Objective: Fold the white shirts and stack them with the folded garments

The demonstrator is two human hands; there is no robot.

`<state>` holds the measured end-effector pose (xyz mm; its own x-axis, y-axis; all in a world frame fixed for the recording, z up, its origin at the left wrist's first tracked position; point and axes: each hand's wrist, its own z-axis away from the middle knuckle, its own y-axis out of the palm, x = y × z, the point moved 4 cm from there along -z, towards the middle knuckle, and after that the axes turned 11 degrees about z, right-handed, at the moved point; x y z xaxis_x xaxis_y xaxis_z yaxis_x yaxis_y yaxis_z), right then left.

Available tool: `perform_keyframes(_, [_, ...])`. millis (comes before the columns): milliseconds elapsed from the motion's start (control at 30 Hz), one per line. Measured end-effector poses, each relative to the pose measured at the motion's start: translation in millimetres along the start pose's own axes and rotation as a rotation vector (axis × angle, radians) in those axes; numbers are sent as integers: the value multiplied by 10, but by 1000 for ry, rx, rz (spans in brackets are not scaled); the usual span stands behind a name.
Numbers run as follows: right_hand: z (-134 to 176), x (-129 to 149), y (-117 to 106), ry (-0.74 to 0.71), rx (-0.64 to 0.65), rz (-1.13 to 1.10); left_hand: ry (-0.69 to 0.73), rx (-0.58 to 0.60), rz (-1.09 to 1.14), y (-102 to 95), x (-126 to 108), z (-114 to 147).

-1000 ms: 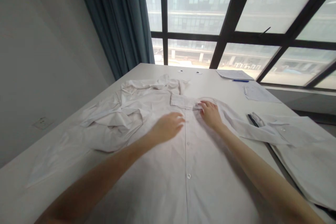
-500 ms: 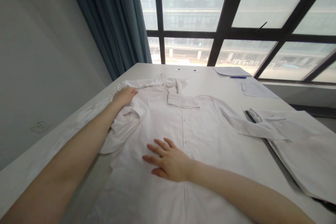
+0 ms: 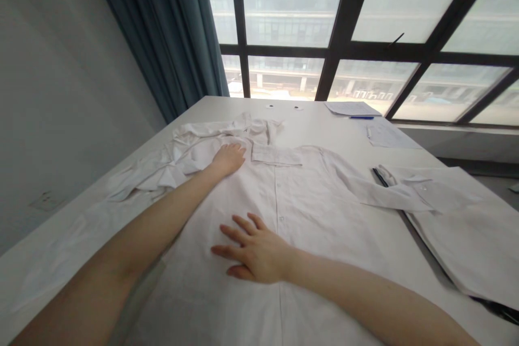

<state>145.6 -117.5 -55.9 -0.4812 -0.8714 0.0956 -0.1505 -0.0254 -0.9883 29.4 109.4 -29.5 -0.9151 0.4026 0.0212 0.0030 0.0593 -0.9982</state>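
A white button-up shirt (image 3: 308, 200) lies spread face up on the table, its collar toward the window and its button line running toward me. My left hand (image 3: 229, 159) rests on the shirt just left of the collar, palm down, with nothing gripped. Lower on the front, my right hand (image 3: 255, 251) lies flat with its fingers spread, left of the buttons. Bunched white cloth (image 3: 150, 173) lies beyond my left forearm. The sleeve on the right reaches out over a folded white garment (image 3: 466, 232).
The white table (image 3: 316, 130) ends near the window. Papers (image 3: 352, 108) with a blue pen (image 3: 361, 117) lie at its far right, a further sheet (image 3: 391, 136) nearer. Dark edges show under the folded garment. A blue curtain (image 3: 174, 38) hangs at the left wall.
My left hand has moved right, from the shirt's left shoulder toward the collar. The cloth on the left now lies farther out. My right hand stays nearly in place.
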Motion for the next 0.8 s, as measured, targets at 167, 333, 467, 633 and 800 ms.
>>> perform_keyframes(167, [44, 81, 22, -46, -14, 21, -80, 69, 82, 304, 214, -82])
perform_keyframes(333, [113, 260, 92, -138, -69, 65, -141, 136, 151, 333, 350, -242])
perform_keyframes(467, [130, 320, 56, -176, -67, 65, -170, 109, 95, 257, 215, -278])
perform_keyframes(633, [118, 297, -32, -197, -24, 13, -92, -38, 24, 213, -161, 14])
perform_keyframes(800, [145, 382, 28, -194, -83, 76, 42, 20, 67, 383, -314, 444])
